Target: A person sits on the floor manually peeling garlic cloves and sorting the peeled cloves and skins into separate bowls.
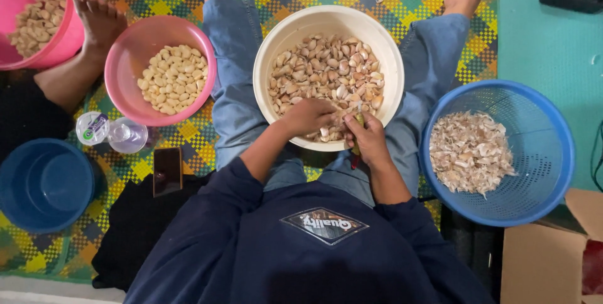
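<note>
We're working over the cream bowl (276, 34), round plastic, sitting between our knees and full of unpeeled garlic cloves (326, 71) w/ papery tan skins. Left hand (308, 117) is curling at its near rim, fingers pinching one clove. Right hand (367, 137) is gripping a small knife (358, 147) just beside it. Right of the bowl, a blue perforated basket (540, 153) is holding dry peels (470, 151); left, a pink bowl (125, 65) w/ smooth peeled cloves (173, 79).

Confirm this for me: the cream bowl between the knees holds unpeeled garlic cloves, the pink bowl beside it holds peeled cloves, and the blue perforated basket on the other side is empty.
Not quite. The head view shows the blue perforated basket is not empty: it holds a pile of garlic skins. The rest stands: the cream bowl between the knees holds unpeeled garlic cloves, and the pink bowl beside it holds peeled cloves.
</note>
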